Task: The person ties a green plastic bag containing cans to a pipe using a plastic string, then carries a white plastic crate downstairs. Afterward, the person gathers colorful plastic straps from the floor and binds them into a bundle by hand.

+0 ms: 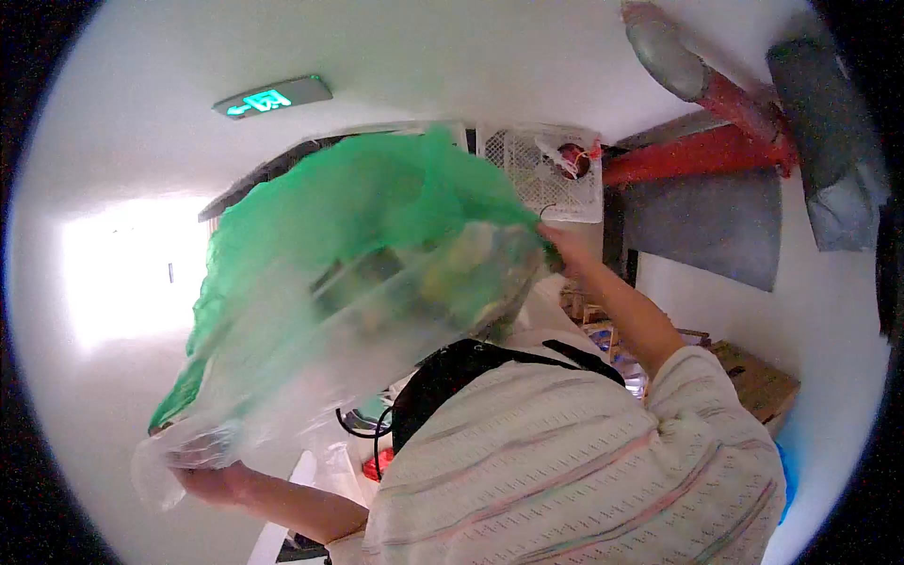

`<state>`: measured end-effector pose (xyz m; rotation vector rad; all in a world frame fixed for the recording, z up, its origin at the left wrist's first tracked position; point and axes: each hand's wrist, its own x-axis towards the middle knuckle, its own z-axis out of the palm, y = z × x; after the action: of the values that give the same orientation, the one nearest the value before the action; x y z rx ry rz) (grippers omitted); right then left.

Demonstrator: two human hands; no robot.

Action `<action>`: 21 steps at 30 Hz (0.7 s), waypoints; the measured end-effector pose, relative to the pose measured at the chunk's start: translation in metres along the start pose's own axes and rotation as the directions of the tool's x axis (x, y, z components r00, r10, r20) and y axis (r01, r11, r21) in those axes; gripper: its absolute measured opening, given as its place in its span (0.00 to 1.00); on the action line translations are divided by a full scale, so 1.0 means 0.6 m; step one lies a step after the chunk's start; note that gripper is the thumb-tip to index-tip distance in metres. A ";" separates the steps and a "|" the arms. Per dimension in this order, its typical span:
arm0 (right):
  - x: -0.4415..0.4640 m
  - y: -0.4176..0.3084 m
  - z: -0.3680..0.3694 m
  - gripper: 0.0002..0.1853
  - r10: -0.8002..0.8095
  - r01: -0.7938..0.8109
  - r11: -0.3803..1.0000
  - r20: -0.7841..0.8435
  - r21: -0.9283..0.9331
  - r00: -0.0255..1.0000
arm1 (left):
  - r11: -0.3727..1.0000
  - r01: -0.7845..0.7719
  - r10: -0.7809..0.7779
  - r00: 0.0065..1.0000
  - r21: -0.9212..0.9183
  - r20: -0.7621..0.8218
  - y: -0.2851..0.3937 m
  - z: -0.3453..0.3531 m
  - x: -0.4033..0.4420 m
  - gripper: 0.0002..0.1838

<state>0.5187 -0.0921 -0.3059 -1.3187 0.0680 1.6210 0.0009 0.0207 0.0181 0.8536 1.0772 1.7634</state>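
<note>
A large translucent green plastic bag (377, 202) is stretched out in front of my body, with clear plastic along its lower side. Its left end is in my left hand (209, 478), whose fingers are closed and partly veiled by the clear film. At the bag's right edge, my right hand (557, 249) is closed on the plastic, its fingertips partly hidden. Blurred dark and yellowish shapes show through the bag; I cannot make out what they are.
Behind the bag at the top stands a white plastic crate (532, 193). A red beam (697, 155) and a grey sheet (706, 226) are at the right. A lit green exit sign (268, 100) hangs at upper left. A cardboard box (753, 381) sits at lower right.
</note>
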 end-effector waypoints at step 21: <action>-0.314 -0.246 0.064 0.14 -0.968 0.226 0.044 0.014 -0.973 0.249 | 0.829 0.246 -0.431 0.853 0.503 0.293 -0.223 0.284 -0.118 0.11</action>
<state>0.5774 -0.1174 -0.0721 -2.1977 -1.0067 -0.0519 0.2187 0.0416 -0.0459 1.1519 1.2858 0.9840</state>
